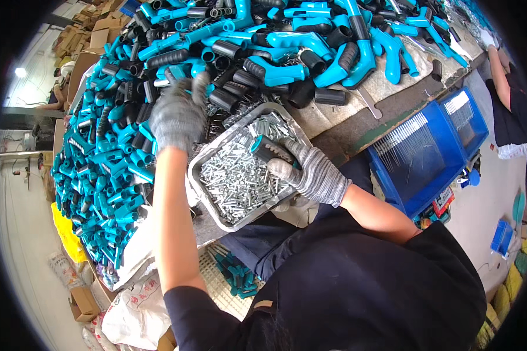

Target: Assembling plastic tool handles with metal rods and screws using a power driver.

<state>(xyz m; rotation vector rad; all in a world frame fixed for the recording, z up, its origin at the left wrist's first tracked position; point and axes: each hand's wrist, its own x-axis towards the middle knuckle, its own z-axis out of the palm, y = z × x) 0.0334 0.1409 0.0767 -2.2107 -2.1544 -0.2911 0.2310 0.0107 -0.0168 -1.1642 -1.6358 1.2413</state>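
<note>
Right grip (pixel 319 175), grey knit glove, centre of frame: fingers and thumb curled closed around a black tubular part with a teal end (pixel 267 150); part lies tilted above the right side of a metal tray (pixel 206 205); tray filled with loose silver pins (pixel 234 181).

Left grip (pixel 178 117), same glove type, upper left of centre: motion-blurred, over the near edge of the heaped parts; cannot tell how far open, or whether anything is held.

Outward: teal and black parts (pixel 293 44) heaped across top and left of frame; white cloth (pixel 386 88) under some of them, on the table (pixel 357 131); flat hooked metal strip (pixel 369 104) at its edge; blue bin (pixel 418 161) at right, thin metal rods (pixel 401 137) inside; red-and-white printed item (pixel 443 200) just beside its lower edge; lower left, white sack (pixel 137 316) bearing red printed characters; far right, another person (pixel 509 88), dark clothing, arm visible.
</note>
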